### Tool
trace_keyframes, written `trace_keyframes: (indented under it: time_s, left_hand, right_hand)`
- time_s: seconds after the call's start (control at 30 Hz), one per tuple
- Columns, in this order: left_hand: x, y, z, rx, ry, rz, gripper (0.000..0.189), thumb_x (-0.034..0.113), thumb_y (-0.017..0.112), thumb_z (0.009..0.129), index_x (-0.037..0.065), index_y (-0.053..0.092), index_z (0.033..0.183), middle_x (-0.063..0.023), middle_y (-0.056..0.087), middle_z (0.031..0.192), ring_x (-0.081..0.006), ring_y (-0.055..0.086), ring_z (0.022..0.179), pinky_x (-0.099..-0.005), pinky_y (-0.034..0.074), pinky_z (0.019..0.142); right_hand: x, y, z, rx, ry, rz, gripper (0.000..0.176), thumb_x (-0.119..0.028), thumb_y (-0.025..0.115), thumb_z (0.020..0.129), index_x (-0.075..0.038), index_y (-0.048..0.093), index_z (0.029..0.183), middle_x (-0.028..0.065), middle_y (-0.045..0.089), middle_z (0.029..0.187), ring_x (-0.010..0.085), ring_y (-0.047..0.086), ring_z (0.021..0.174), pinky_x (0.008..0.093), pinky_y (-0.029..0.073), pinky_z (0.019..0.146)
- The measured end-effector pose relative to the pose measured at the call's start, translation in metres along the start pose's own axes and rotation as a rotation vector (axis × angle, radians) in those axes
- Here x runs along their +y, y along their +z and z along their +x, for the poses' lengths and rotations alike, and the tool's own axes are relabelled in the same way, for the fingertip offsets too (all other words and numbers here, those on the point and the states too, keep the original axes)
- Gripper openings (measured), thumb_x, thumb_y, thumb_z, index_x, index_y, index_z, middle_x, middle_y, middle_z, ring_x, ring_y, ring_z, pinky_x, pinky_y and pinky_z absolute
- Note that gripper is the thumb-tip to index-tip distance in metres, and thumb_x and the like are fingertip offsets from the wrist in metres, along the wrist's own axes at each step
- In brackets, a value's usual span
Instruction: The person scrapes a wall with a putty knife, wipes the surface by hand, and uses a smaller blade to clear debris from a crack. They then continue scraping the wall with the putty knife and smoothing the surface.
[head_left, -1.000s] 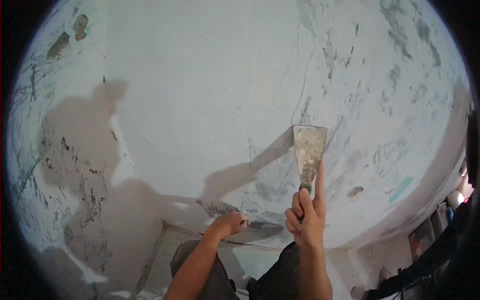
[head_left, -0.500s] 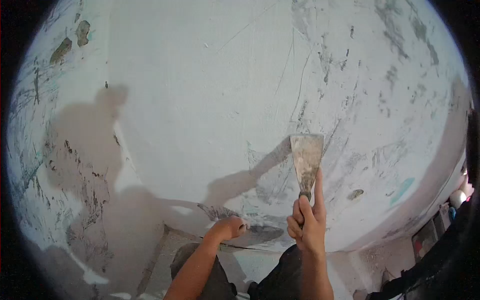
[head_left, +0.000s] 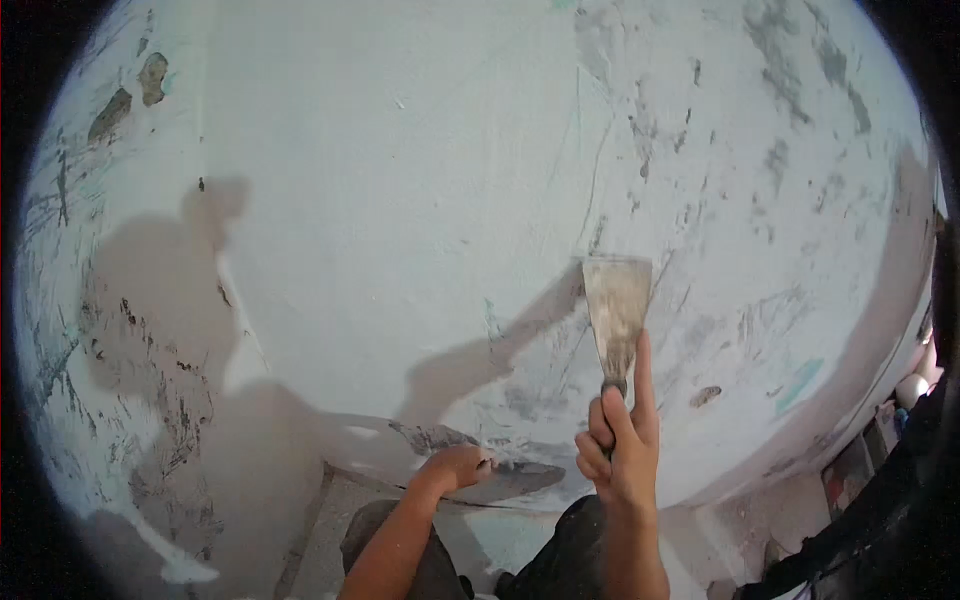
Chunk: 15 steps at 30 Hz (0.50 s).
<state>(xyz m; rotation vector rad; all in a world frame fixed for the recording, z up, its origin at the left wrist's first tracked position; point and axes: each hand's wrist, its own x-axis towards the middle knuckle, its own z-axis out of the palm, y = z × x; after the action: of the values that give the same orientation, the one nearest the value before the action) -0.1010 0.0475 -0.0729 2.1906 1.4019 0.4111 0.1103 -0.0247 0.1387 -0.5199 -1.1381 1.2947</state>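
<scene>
My right hand (head_left: 620, 430) is closed round the handle of a putty knife (head_left: 618, 305), with the index finger stretched along the blade. The wide edge of the blade points up and lies at the pale, scraped wall (head_left: 360, 250). Lower and to the left, my left hand (head_left: 458, 468) is curled closed near the foot of the wall. Something small and pale shows at its fingers, too small to make out. Dark marks and scratches run up the wall above the blade.
Below are my dark-clad knees (head_left: 565, 550) and the floor (head_left: 345, 520) along the wall's base. At the lower right, dark cloth (head_left: 850, 530) hangs beside a box of items (head_left: 850, 475). Shadows of my head and arms fall on the wall.
The putty knife has moved slightly up relative to the wall marks. The camera view has shifted a little. My left hand stays low and curled.
</scene>
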Motion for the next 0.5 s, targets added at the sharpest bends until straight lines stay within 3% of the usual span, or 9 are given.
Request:
trace_keyframes:
  time_s: [0.2, 0.3, 0.4, 0.5]
  left_hand:
    - [-0.013, 0.010, 0.000, 0.018, -0.057, -0.015, 0.031, 0.026, 0.051, 0.092, 0.005, 0.067, 0.108, -0.0210, 0.068, 0.098, -0.0395, 0.064, 0.088, -0.0501, 0.049, 0.079]
    - [-0.020, 0.009, 0.008, 0.013, 0.014, -0.010, 0.031, 0.026, 0.051, 0.093, 0.003, 0.067, 0.107, -0.0206, 0.068, 0.100, -0.0391, 0.064, 0.087, -0.0495, 0.049, 0.079]
    - [-0.005, 0.009, -0.005, -0.077, -0.158, 0.043, 0.030, 0.025, 0.052, 0.093, 0.004, 0.067, 0.107, -0.0204, 0.068, 0.100, -0.0384, 0.064, 0.086, -0.0485, 0.049, 0.078]
    - [0.014, -0.014, -0.022, 0.121, -0.054, -0.042, 0.029, 0.026, 0.052, 0.093, 0.004, 0.067, 0.106, -0.0206, 0.067, 0.098, -0.0384, 0.064, 0.085, -0.0484, 0.049, 0.077]
  right_hand:
    - [-0.006, -0.008, -0.004, 0.019, 0.027, 0.012, 0.067, -0.010, 0.043, 0.103, -0.024, 0.007, 0.158, -0.0046, 0.030, 0.060, 0.0030, 0.026, 0.041, 0.0218, 0.025, 0.034]
    - [-0.010, -0.013, 0.002, -0.016, 0.031, -0.068, 0.067, -0.012, 0.044, 0.103, -0.022, 0.006, 0.158, -0.0049, 0.031, 0.060, 0.0031, 0.026, 0.042, 0.0223, 0.024, 0.034]
    - [-0.010, -0.010, 0.006, -0.016, 0.027, -0.063, 0.065, -0.012, 0.042, 0.104, -0.026, 0.008, 0.158, -0.0043, 0.031, 0.061, 0.0035, 0.025, 0.039, 0.0218, 0.021, 0.031]
    - [-0.005, -0.011, 0.007, -0.025, 0.013, -0.046, 0.066, -0.012, 0.043, 0.104, -0.023, 0.007, 0.158, -0.0047, 0.032, 0.060, 0.0032, 0.027, 0.040, 0.0221, 0.022, 0.032]
